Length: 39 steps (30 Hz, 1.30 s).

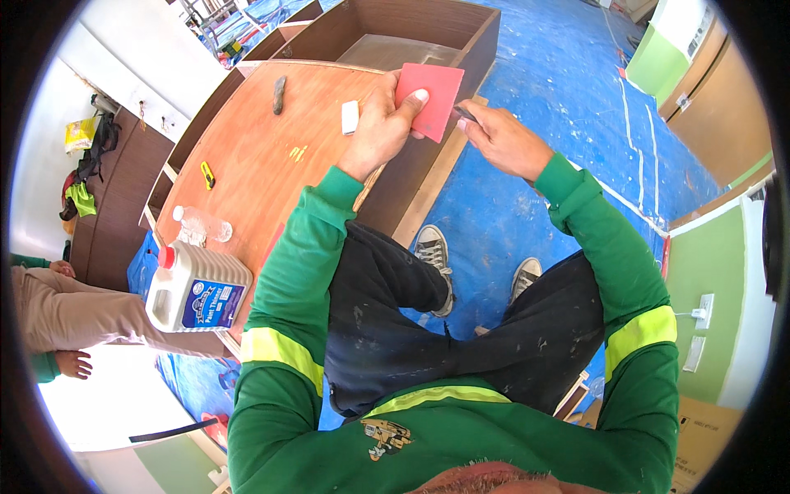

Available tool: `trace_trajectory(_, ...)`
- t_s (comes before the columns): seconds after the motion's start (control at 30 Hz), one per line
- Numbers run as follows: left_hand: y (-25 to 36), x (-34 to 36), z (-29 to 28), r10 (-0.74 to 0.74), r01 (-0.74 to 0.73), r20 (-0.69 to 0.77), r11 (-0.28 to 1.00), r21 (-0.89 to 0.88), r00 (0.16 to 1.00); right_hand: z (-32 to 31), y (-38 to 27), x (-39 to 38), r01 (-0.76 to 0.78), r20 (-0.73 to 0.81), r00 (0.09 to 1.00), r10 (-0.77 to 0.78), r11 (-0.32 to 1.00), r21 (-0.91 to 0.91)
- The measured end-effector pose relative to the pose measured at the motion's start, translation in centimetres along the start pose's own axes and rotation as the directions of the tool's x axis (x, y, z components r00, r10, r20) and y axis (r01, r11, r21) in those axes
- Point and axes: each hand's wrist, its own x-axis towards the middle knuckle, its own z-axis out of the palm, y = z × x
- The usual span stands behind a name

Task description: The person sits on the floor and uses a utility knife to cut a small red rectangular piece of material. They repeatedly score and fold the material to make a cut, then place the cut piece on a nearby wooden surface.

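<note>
My left hand [385, 119] grips a flat red rectangular sheet [434, 95], thumb on its face, above the edge of the wooden panel [247, 140]. To the right of the sheet, my right hand [504, 142] is closed on a thin dark tool [463, 113]. Its tip reaches close to the sheet's right edge; whether they touch I cannot tell, and most of the tool is hidden by my fingers. A small white block [350, 117] lies on the panel beside my left wrist. Farther left lie a grey-brown elongated piece [279, 95] and a yellow utility knife [207, 175].
A white paint thinner jug [169, 288] with a red cap and a clear plastic bottle [202, 224] are at the panel's near left. Open brown cabinet boxes [444, 20] stand behind. Blue sheeting [559, 90] covers the floor. Another person's hand [74, 364] shows at far left.
</note>
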Motion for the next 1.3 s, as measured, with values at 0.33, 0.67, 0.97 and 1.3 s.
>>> trace_trajectory(0.33, 0.3, -0.1, 0.2, -0.025, 0.025, 0.019, 1.000, 0.012, 0.999, 0.1, 0.6, 0.2, 0.028, -0.020, 0.999, -0.029, 0.999, -0.039)
trace_trajectory(0.67, 0.7, -0.2, 0.3, -0.007, 0.007, 0.061, 1.000, 0.005, 0.998, 0.0, 0.2, -0.1, -0.009, -0.025, 1.000, 0.005, 0.987, -0.160)
trace_trajectory(0.97, 0.8, -0.3, 0.3, 0.009, -0.010, 0.025, 1.000, 0.020, 1.000, 0.1, 0.5, -0.1, 0.070, -0.070, 0.995, -0.077, 0.992, -0.101)
trace_trajectory(1.3, 0.8, -0.3, 0.4, 0.009, -0.010, 0.047, 1.000, 0.021, 0.999, 0.2, 0.3, -0.3, 0.062, -0.065, 0.995, -0.074, 0.982, -0.180)
